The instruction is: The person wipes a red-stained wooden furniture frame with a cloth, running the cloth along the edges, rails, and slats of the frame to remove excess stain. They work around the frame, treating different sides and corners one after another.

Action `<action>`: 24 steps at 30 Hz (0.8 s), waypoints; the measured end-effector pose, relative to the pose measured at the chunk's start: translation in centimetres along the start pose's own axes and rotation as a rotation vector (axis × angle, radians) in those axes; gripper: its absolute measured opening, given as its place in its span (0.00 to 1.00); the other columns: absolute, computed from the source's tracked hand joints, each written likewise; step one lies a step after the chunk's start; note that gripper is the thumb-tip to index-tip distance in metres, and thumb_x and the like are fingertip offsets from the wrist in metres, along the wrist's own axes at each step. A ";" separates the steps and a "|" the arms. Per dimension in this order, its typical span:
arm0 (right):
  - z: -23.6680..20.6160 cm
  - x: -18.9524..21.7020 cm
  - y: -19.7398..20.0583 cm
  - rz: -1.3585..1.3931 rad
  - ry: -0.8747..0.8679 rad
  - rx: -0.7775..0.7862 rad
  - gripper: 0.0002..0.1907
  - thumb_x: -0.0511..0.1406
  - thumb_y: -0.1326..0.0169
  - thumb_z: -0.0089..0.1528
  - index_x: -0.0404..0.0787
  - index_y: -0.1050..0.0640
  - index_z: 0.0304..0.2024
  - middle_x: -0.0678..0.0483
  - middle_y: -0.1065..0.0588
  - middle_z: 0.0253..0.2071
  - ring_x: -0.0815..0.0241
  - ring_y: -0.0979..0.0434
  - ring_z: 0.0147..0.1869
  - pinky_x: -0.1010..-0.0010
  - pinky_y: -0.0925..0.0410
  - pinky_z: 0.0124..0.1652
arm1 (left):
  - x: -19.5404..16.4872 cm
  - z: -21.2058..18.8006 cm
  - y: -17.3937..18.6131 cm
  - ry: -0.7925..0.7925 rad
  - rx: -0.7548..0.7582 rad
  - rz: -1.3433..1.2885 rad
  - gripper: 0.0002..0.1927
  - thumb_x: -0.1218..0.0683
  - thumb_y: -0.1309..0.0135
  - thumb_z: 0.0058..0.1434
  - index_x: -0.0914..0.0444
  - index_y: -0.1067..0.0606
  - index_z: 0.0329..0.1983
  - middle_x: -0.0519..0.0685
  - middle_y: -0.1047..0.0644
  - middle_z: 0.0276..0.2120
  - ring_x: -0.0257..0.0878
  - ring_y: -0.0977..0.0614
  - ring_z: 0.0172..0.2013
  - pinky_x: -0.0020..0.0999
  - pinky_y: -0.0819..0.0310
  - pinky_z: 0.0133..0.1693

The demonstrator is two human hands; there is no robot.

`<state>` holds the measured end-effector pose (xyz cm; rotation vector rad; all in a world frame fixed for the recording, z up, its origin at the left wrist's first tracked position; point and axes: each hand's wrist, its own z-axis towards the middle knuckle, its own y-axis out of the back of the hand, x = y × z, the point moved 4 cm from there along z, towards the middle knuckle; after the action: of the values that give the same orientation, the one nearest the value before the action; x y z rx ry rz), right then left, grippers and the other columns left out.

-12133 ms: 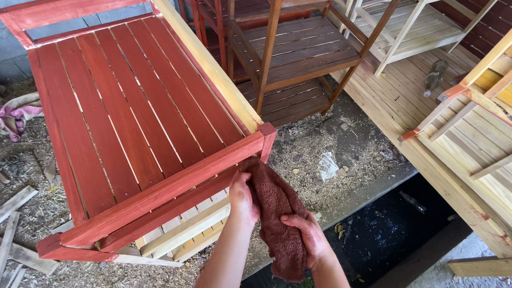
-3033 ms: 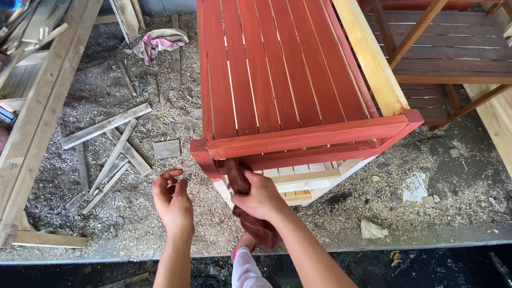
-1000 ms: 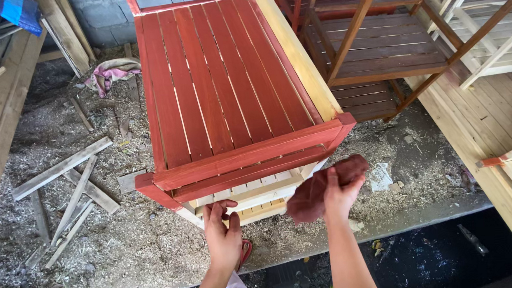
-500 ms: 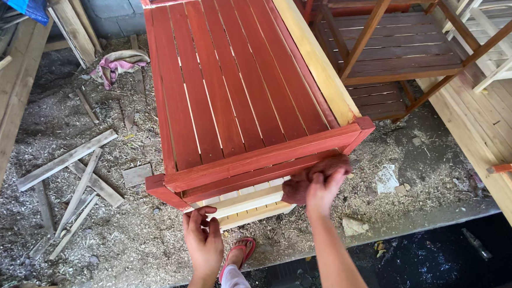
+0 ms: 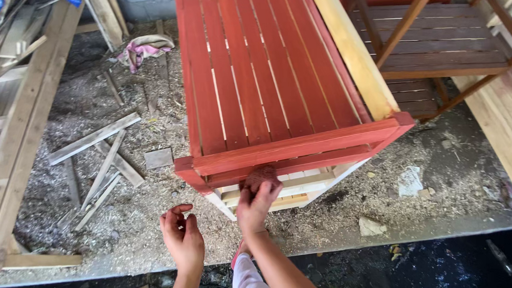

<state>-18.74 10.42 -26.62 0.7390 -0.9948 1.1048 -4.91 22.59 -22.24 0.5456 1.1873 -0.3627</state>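
Since half a second ago my right hand has slid left along the red slatted panel, fingers bunched on the stain rag against its lower front rail, which runs crosswise. Left hand hangs below-left, fingers loosely curled, holding nothing, farther off.

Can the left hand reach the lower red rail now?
Probably yes. The left hand is free, just below the lower red rail, with nothing between; the right hand presses a stained rag there.

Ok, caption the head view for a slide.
Right hand presses a red rag against a red slatted frame; left hand is empty.
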 end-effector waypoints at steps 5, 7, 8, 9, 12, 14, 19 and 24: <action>-5.0 3.4 -5.0 -0.061 0.080 0.097 0.19 0.22 0.47 0.55 0.36 0.31 0.49 0.38 0.39 0.56 0.42 0.34 0.57 0.49 0.36 0.55 | 1.3 0.1 3.4 0.051 -0.075 -0.003 0.11 0.69 0.50 0.59 0.65 0.26 0.43 0.46 0.37 0.40 0.33 0.35 0.33 0.30 0.38 0.36; -6.7 5.3 -6.1 -0.130 0.186 0.158 0.19 0.22 0.47 0.55 0.38 0.28 0.48 0.38 0.36 0.53 0.41 0.34 0.58 0.51 0.37 0.54 | 2.0 0.3 4.4 0.048 -0.103 0.018 0.11 0.69 0.50 0.60 0.65 0.26 0.44 0.46 0.36 0.41 0.34 0.34 0.34 0.31 0.37 0.37; -7.1 6.2 -6.7 -0.051 0.215 0.245 0.19 0.21 0.49 0.55 0.38 0.28 0.48 0.41 0.34 0.52 0.42 0.32 0.58 0.53 0.36 0.55 | 2.5 0.5 4.7 0.062 -0.117 0.029 0.11 0.69 0.50 0.60 0.65 0.26 0.44 0.47 0.35 0.42 0.35 0.33 0.35 0.32 0.36 0.38; -7.7 7.1 -7.1 0.027 0.241 0.330 0.19 0.20 0.51 0.55 0.38 0.27 0.47 0.43 0.32 0.51 0.43 0.31 0.58 0.55 0.35 0.55 | 3.0 0.6 5.1 0.077 -0.128 0.042 0.11 0.69 0.49 0.61 0.64 0.26 0.44 0.47 0.34 0.43 0.36 0.33 0.36 0.33 0.35 0.38; -9.6 7.5 -9.3 0.856 -0.508 0.499 0.14 0.23 0.52 0.59 0.37 0.26 0.47 0.44 0.29 0.47 0.48 0.28 0.52 0.60 0.33 0.52 | 4.7 1.2 5.3 0.160 -0.145 -0.133 0.13 0.65 0.56 0.63 0.64 0.31 0.51 0.47 0.32 0.49 0.36 0.25 0.48 0.31 0.29 0.51; -10.1 8.2 -9.3 0.941 -0.524 0.544 0.12 0.24 0.49 0.60 0.36 0.25 0.46 0.44 0.29 0.48 0.49 0.27 0.51 0.61 0.31 0.51 | 6.1 1.2 5.9 0.318 -0.213 -0.302 0.13 0.58 0.60 0.70 0.63 0.33 0.56 0.49 0.30 0.51 0.38 0.26 0.51 0.34 0.29 0.53; -9.5 8.6 -7.5 0.387 0.104 0.620 0.14 0.22 0.43 0.58 0.35 0.27 0.45 0.46 0.29 0.51 0.53 0.23 0.54 0.62 0.28 0.50 | 7.4 0.0 7.4 0.479 -0.249 -0.335 0.23 0.49 0.62 0.71 0.59 0.37 0.68 0.50 0.33 0.58 0.39 0.27 0.55 0.37 0.30 0.55; -9.0 5.5 -5.1 0.618 -0.295 0.734 0.20 0.26 0.42 0.61 0.37 0.28 0.55 0.52 0.24 0.50 0.58 0.21 0.54 0.66 0.27 0.56 | 8.7 -2.2 4.3 0.871 -0.120 -0.437 0.35 0.33 0.63 0.66 0.53 0.37 0.71 0.45 0.29 0.59 0.43 0.26 0.51 0.43 0.32 0.49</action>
<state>-10.68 18.81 -25.19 1.2508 -1.0992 1.9948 -1.38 27.50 -30.13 0.3296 2.1712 -0.4336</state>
